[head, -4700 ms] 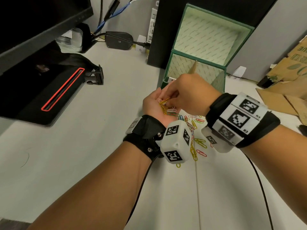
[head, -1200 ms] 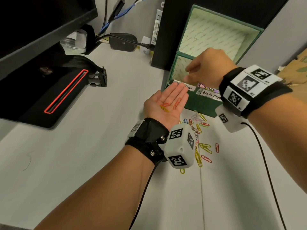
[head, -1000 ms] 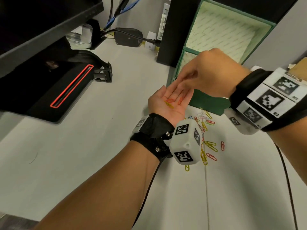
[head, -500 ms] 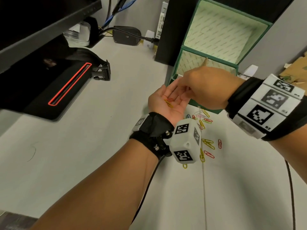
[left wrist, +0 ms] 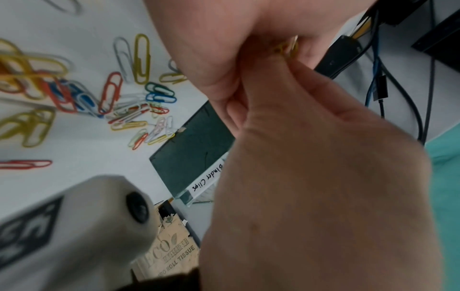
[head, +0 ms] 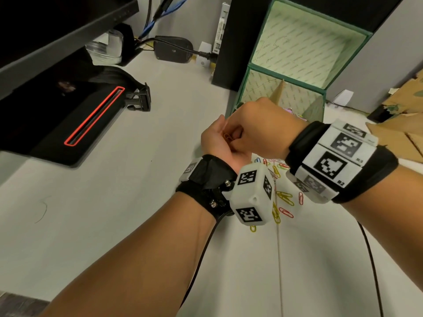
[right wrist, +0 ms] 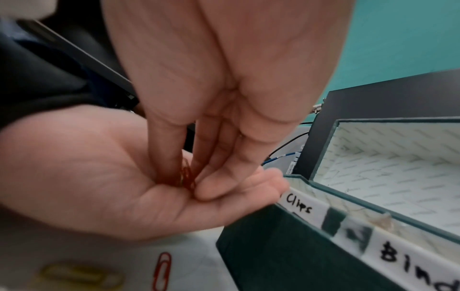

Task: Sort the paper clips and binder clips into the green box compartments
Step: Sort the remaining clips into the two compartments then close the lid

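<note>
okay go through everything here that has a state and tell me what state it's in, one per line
green box: lid open, upright.
left hand: palm up, cupping paper clips.
right hand: fingers pinching clips in the left palm.
loose paper clips: scattered on the table.

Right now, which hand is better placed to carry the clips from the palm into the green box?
Right. The right hand already pinches the orange paper clips on the left hand, an open tray beside the green cardboard box.

glossy coated paper clips (left wrist: 109,92), matt tabletop (head: 114,202)
</note>
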`<state>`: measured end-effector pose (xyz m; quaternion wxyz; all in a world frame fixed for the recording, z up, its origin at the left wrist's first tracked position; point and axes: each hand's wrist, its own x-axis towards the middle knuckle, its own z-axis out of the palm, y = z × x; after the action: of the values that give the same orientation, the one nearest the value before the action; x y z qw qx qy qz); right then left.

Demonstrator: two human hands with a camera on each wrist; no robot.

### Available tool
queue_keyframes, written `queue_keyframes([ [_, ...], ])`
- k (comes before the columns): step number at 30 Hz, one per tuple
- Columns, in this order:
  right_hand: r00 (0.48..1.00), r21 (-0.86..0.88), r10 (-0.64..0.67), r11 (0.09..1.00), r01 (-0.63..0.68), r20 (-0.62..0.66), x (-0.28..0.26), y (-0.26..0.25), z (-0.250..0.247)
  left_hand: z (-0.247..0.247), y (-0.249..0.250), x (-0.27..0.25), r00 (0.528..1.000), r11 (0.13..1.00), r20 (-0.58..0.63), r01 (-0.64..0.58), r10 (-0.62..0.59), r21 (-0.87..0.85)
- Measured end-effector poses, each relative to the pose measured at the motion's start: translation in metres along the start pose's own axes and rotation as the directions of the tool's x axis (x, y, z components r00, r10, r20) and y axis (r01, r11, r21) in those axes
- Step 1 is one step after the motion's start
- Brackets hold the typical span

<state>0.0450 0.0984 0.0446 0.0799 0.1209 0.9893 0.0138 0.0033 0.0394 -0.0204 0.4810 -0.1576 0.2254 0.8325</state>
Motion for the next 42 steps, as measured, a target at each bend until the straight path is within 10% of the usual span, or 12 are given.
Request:
queue_keyframes([
  [5, 0.998, 0.039, 0.057, 0.998, -0.056, -0.029, 0.004, 0.005, 0.001, 0.0, -0.001, 0.001, 0.999, 1.0, 0.052, -0.003, 0.003, 0.001],
  [9, 0.985, 0.414, 0.16, 0.903, -0.118, -0.068, -0.003, 0.021, -0.014, 0.0, -0.001, 0.003, 0.996, 0.999, 0.082, -0.022, 0.025, -0.045],
  [13, 0.884, 0.621, 0.382, 0.771, -0.144, -0.269, 0.0, 0.042, -0.03, -0.004, 0.004, 0.007, 0.993, 0.999, 0.116, -0.003, 0.008, -0.047],
  [16, 0.828, 0.608, 0.474, 0.764, -0.217, -0.3, 0.013, 0.051, -0.029, -0.004, 0.006, 0.005, 0.991, 1.0, 0.137, 0.0, 0.001, -0.007],
  [27, 0.935, 0.301, 0.291, 0.927, -0.223, -0.204, -0.051, 0.057, -0.025, 0.021, 0.015, -0.032, 0.936, 0.882, 0.336, -0.242, 0.102, 0.405],
  [31, 0.966, 0.092, 0.232, 0.966, -0.243, 0.117, -0.094, 0.059, -0.011, 0.036, 0.017, -0.053, 0.887, 0.587, 0.454, -0.413, 0.086, 0.696],
  [35, 0.88, 0.034, 0.269, 0.951, -0.306, 0.39, -0.119, 0.068, 0.015, 0.031, 0.015, -0.062, 0.89, -0.07, 0.456, -0.457, -0.026, 0.887],
  [38, 0.837, 0.01, 0.317, 0.934, -0.358, 0.446, -0.129, 0.079, 0.025, 0.018, 0.016, -0.059, 0.925, -0.563, 0.351, -0.368, -0.143, 0.74],
  [42, 0.791, 0.001, 0.33, 0.923, -0.385, 0.515, -0.137, 0.088, 0.031, 0.009, 0.024, -0.054, 0.961, -0.854, 0.268, -0.193, -0.065, 0.483],
])
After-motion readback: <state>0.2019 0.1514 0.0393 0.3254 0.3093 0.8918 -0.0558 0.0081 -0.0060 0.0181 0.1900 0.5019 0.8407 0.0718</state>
